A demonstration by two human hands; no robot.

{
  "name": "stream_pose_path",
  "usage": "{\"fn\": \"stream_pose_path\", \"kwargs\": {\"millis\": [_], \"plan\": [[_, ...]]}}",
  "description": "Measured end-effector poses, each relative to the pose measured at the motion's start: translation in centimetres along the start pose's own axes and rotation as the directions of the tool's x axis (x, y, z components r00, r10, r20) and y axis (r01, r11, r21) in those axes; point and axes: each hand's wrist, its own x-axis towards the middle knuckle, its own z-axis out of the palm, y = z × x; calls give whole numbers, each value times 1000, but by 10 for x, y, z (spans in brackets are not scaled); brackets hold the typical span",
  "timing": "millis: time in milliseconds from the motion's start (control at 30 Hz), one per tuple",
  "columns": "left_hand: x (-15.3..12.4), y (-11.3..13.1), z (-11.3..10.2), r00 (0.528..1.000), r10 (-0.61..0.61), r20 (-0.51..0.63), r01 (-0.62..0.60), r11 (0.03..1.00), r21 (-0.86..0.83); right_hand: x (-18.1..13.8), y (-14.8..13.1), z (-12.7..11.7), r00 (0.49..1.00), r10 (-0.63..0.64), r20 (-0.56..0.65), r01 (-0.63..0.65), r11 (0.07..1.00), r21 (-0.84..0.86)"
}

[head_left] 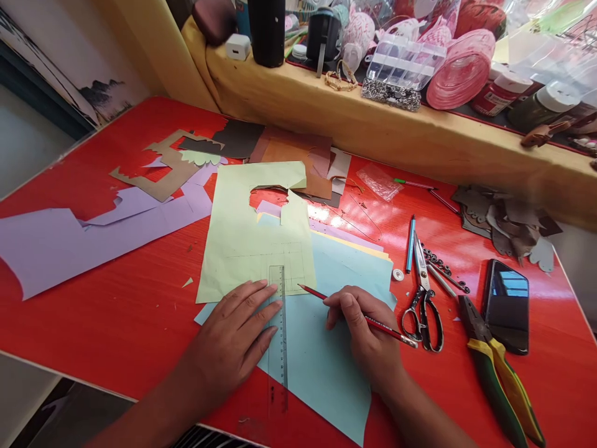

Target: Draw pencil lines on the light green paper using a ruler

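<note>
My left hand [240,330] lies flat with its fingers stretched out, the fingertips on the left edge of a clear plastic ruler [283,348]. The ruler's upper end overlaps a light green paper sheet [237,218], which has a ragged hole near its top and faint pencil lines at its lower right. In my right hand [361,320] is a red and black pencil [387,328], its point touching or just above the green sheet's lower right part. Under the green sheet and the ruler lies a light blue paper sheet [336,354].
Scissors [423,298], pliers [497,367], a phone [506,305] and a blue pen [410,244] lie at the right. Purple paper [46,249] and brown paper cut-offs [175,168] are at the left. A ledge behind holds jars, yarn and a clear compartment box [401,62].
</note>
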Motion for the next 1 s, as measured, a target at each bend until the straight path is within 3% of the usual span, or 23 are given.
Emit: {"fn": "stream_pose_path", "kwargs": {"millis": [367, 500, 667, 833, 1000], "plan": [[0, 0, 0, 1000, -20, -11, 20, 1000, 3, -2, 0, 1, 999, 7, -44, -7, 1000, 8], [0, 2, 1, 999, 33, -13, -32, 999, 42, -3, 0, 1, 994, -2, -107, 7, 999, 41], [0, 3, 3, 994, 105, 40, -108, 992, 66, -1, 1, 1, 995, 21, -101, -17, 999, 45], [-2, 2, 3, 990, 106, 91, -114, 989, 90, -1, -1, 1, 994, 23, -103, -20, 999, 28], [-2, 3, 2, 992, 107, 63, -113, 990, 89, -2, 0, 1, 995, 19, -101, -17, 1000, 23]]}}
